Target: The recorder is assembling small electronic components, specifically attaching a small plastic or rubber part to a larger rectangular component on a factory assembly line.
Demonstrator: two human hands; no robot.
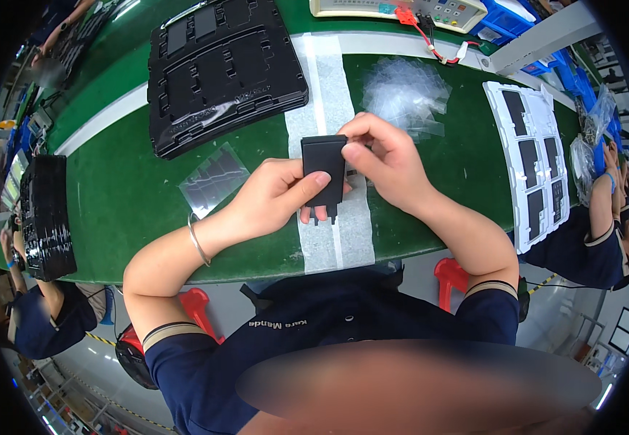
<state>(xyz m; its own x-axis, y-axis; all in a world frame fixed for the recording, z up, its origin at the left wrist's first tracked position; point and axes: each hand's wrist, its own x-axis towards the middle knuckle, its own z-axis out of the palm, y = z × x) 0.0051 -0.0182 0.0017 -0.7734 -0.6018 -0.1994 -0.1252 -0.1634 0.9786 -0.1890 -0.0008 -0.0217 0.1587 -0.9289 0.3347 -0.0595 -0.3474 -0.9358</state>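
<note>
Over the pale strip on the bench, a flat black battery pack [323, 170] is held upright in view, with thin dark tabs at its lower end. My left hand [280, 190] grips it from the left, thumb across its face and fingertips showing beneath. At its upper right corner, my right hand [387, 161] pinches the edge between thumb and forefinger. Whether a thin film is also between those fingers, I cannot tell. A clear plastic sheet [215, 179] lies left of my left hand. Beyond my right hand is a loose heap of clear film pieces [406, 94].
Stacked black trays [227, 69] stand at the far left of the green bench [445, 174]. A white tray [504, 138] with several black packs sits at right. Behind is a beige instrument [401, 11] with red leads. More black trays [48, 217] are far left; co-workers sit both sides.
</note>
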